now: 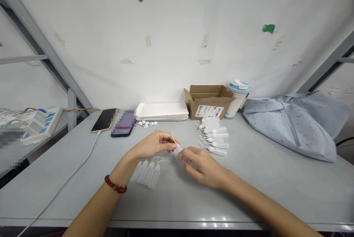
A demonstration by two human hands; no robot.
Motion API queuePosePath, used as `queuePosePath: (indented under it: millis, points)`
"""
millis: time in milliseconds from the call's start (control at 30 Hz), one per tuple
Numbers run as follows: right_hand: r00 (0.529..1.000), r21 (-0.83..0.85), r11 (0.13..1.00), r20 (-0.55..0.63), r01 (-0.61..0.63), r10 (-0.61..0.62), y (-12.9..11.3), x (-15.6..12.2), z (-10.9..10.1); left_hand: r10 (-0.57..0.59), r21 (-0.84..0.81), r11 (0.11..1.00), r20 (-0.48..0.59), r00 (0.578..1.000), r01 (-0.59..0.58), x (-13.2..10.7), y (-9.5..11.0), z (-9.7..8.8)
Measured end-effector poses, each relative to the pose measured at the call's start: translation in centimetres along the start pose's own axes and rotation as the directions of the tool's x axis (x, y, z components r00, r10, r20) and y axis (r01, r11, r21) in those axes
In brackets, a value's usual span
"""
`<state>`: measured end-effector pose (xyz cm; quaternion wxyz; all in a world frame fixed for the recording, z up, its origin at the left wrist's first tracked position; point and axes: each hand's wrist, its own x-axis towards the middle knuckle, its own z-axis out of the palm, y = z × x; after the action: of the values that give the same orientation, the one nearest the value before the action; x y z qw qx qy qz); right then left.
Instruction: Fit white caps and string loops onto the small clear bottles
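Between both hands is a small translucent squeeze bottle (179, 149) with a white top. My left hand (156, 143) pinches its top end, thumb against forefinger. Lower on the bottle, the fingers of my right hand (203, 165) are closed around its body and hide most of it. Several similar bottles (149, 174) lie side by side below my left hand, with thin white strap-like ends. Beyond my right hand lies a row of several more bottles (218, 144), with thin curled strands at their left ends. A few small white caps (146, 123) lie loose behind my left hand.
Along the wall stand a stack of white envelopes (163, 111), an open cardboard box (210, 106) and a blue-lidded cup (235, 100). Two phones (103, 120) lie at left, one with a white cable (74, 172) crossing the table. Bluish patterned fabric (290, 126) covers the right side.
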<state>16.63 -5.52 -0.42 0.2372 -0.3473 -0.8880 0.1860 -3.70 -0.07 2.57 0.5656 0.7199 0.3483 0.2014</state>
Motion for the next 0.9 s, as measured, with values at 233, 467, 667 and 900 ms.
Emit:
queuePosePath:
  millis: [233,467,667,900]
  points:
    - [0.979,0.367,0.913,-0.028,-0.178,0.202,0.3,0.3,-0.9,0.004,0.006,1.0,-0.077,0.997,-0.003,0.2,-0.1,0.1]
    - [0.931,0.601,0.754,-0.045,-0.264,0.363,1.1,0.5,-0.8,-0.017,0.032,0.999,-0.084,0.996,0.02,0.4,-0.4,0.5]
    - [0.928,0.727,0.638,-0.004,-0.253,0.372,1.5,0.6,-0.5,-0.031,0.005,0.999,-0.068,0.997,0.032,0.7,-0.7,0.8]
    - [0.902,0.834,0.456,0.108,-0.311,0.418,1.3,0.9,-0.5,0.003,-0.071,0.997,-0.153,0.988,-0.014,0.9,-0.9,1.0]
